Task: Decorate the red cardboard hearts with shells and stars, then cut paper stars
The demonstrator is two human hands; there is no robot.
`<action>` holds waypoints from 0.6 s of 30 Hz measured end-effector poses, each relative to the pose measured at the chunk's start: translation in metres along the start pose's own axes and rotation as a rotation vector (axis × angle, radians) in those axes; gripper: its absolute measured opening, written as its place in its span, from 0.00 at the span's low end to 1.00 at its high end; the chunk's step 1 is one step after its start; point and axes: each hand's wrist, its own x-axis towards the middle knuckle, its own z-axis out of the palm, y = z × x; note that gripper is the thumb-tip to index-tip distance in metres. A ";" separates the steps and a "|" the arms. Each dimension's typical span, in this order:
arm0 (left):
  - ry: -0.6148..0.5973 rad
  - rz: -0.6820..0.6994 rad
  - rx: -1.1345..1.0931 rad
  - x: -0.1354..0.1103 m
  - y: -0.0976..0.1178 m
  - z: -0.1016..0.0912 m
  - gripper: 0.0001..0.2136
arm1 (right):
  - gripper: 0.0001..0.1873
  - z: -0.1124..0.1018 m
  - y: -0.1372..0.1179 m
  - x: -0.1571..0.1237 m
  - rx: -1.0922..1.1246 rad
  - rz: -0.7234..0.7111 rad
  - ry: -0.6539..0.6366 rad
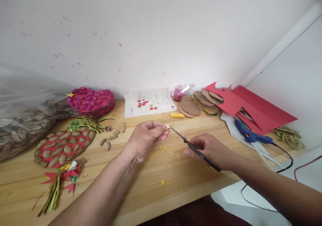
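Between the thumb and fingers of my left hand [148, 135] is a small paper star [167, 126], white on the side facing me with a bit of yellow at its edge. My right hand [205, 148] is closed round black-handled scissors [186, 141], whose blade tips reach the star's edge. Small yellow paper scraps [165, 148] lie on the wooden table [141, 192] below my hands. Farther back, several tiny red stars [142, 103] rest on a white sheet with writing [130, 110]. A folded yellow paper strip [177, 115] lies just beyond the scissors.
At left are a plastic bag of peanuts [27, 118], a peanut-covered red oval [65, 148], loose peanuts [108, 146] and a stack with pink-painted peanuts [90, 100]. Cardboard discs [190, 107], a cup of pink paint [178, 94], red card [266, 108] and a blue glue gun [251, 134] stand right.
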 end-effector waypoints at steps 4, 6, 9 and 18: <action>-0.002 0.001 0.004 -0.001 0.001 0.000 0.13 | 0.24 0.001 0.000 0.000 0.002 0.017 -0.006; 0.001 -0.001 0.007 -0.001 0.001 0.001 0.13 | 0.25 0.001 0.000 0.000 -0.001 0.009 -0.002; -0.004 0.004 0.013 -0.001 0.002 0.001 0.13 | 0.26 0.001 0.000 0.000 -0.001 0.011 0.004; -0.009 0.016 0.008 0.001 -0.001 0.000 0.13 | 0.23 0.002 0.002 0.002 -0.004 0.039 0.003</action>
